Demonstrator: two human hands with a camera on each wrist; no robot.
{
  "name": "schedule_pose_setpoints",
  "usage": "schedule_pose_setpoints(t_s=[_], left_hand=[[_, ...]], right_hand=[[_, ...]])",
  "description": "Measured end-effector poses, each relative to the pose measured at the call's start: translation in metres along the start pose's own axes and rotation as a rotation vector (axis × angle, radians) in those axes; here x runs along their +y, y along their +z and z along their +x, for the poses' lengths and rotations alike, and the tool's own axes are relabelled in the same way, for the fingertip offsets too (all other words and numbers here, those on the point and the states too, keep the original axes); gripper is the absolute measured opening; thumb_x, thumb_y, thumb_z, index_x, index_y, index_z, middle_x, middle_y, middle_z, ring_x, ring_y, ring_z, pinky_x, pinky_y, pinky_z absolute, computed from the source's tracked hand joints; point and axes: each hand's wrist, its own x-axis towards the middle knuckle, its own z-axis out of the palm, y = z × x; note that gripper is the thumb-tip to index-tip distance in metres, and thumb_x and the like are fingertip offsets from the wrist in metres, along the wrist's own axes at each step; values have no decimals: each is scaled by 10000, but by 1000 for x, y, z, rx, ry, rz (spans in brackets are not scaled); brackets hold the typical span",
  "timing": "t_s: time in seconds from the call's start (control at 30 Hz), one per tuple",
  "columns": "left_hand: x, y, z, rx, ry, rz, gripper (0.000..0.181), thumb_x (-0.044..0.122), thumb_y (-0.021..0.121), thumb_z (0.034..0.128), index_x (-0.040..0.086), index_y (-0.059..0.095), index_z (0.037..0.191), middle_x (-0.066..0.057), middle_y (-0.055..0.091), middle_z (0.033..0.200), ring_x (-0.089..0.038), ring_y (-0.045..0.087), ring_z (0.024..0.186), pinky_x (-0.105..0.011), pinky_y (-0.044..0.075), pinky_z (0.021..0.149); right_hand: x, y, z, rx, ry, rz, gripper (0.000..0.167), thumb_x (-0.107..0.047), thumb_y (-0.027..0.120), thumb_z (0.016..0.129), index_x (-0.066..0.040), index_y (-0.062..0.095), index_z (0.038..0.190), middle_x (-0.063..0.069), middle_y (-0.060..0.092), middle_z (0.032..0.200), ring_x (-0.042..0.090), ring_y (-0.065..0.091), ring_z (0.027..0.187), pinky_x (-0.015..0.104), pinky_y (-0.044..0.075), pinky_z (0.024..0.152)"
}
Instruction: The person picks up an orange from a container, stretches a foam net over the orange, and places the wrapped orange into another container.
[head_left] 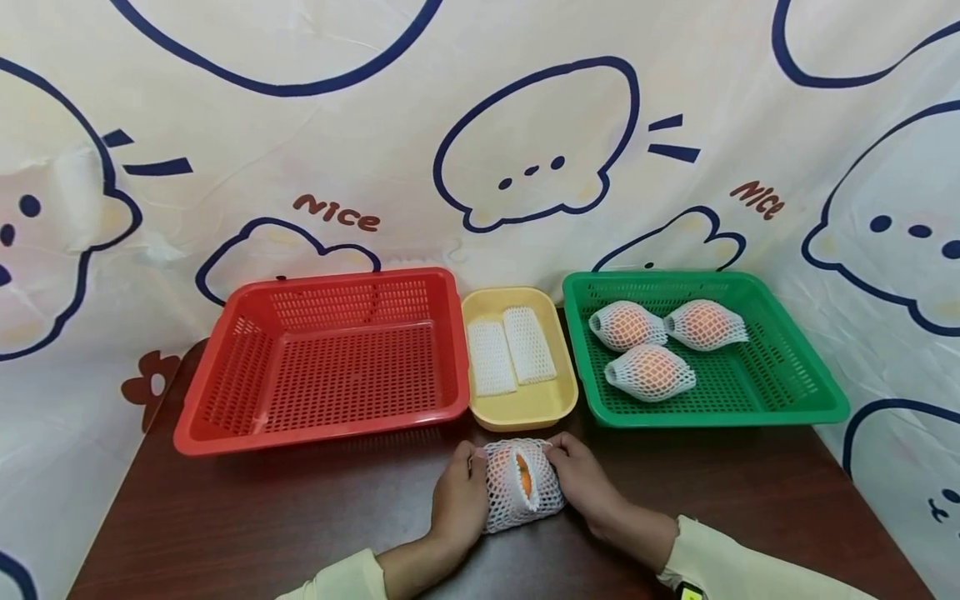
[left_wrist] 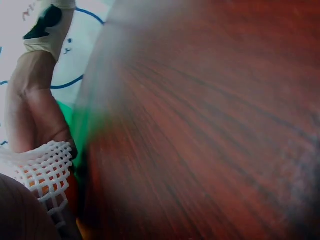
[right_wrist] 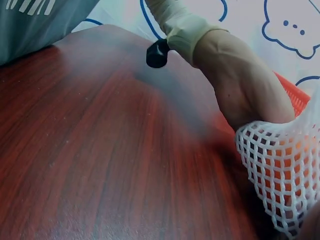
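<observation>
At the table's front middle, both hands hold a white foam net sleeve (head_left: 501, 492) with an orange fruit (head_left: 525, 477) inside, showing through a lengthwise gap. My left hand (head_left: 459, 500) grips the sleeve's left side; its thumb lies near the upper edge. On the other side my right hand (head_left: 588, 483) pinches the upper right edge. The right wrist view shows the net's mesh (right_wrist: 277, 165) stretched over the fruit, and the left hand (right_wrist: 250, 85) at its top. In the left wrist view the right hand (left_wrist: 42, 112) meets the net (left_wrist: 47, 172); the fingertips are hidden.
A red basket (head_left: 322, 425) stands at the left. Beside it, a yellow tray (head_left: 525, 408) holds two flat white net sleeves (head_left: 530, 344). The green basket (head_left: 750, 408) at the right holds three netted fruits (head_left: 651, 372). A printed cloth (head_left: 525, 108) hangs behind.
</observation>
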Motion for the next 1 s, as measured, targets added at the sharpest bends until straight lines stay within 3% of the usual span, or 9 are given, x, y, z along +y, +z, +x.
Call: schedule_pose_setpoints(t_s=[0.1, 0.2, 0.43, 0.6, 0.7, 1.0], left_hand=[[-3, 1, 1, -3, 22, 42, 189, 219, 481, 1090, 120, 554, 947, 13, 402, 690, -158, 427, 646, -290, 325, 573], [-4, 0, 1, -11, 24, 30, 187, 207, 468, 1095, 115, 546, 952, 24, 388, 684, -142, 402, 622, -270, 309, 554], [-1, 1, 2, 1, -19, -138, 226, 170, 435, 1104, 60, 543, 939, -3, 447, 767, -156, 465, 764, -281, 382, 674], [6, 1, 4, 21, -42, -193, 269, 169, 429, 1097, 56, 545, 882, -20, 464, 770, -163, 467, 778, -300, 400, 705], [9, -1, 5, 8, -60, -242, 291, 169, 412, 1093, 54, 536, 856, -14, 464, 775, -152, 459, 785, -292, 404, 716], [13, -3, 8, -69, -86, -509, 328, 173, 347, 1107, 56, 572, 899, 17, 525, 856, -113, 494, 852, -251, 455, 773]], right_hand=[[2, 3, -1, 8, -23, 5, 169, -133, 481, 1045, 2, 574, 1005, 107, 624, 1026, 170, 570, 900, 294, 463, 794], [1, 7, -1, 9, -23, 14, 172, -131, 461, 1056, 1, 566, 1021, 104, 622, 1039, 162, 567, 909, 288, 462, 797], [-7, 14, 0, 37, -49, 86, 169, -126, 447, 1072, 17, 532, 1047, 65, 581, 932, 148, 556, 826, 269, 475, 711], [-11, 17, 0, 56, -27, 161, 204, -134, 436, 1081, 39, 542, 1103, 117, 633, 1037, 141, 599, 888, 269, 511, 758], [-14, 17, -1, 58, -8, 199, 232, -153, 432, 1088, 44, 547, 1135, 139, 645, 1095, 144, 610, 925, 277, 519, 788], [-26, 18, -3, 33, 0, 283, 229, -170, 462, 1083, 35, 549, 1138, 119, 634, 1095, 149, 608, 936, 273, 522, 796]])
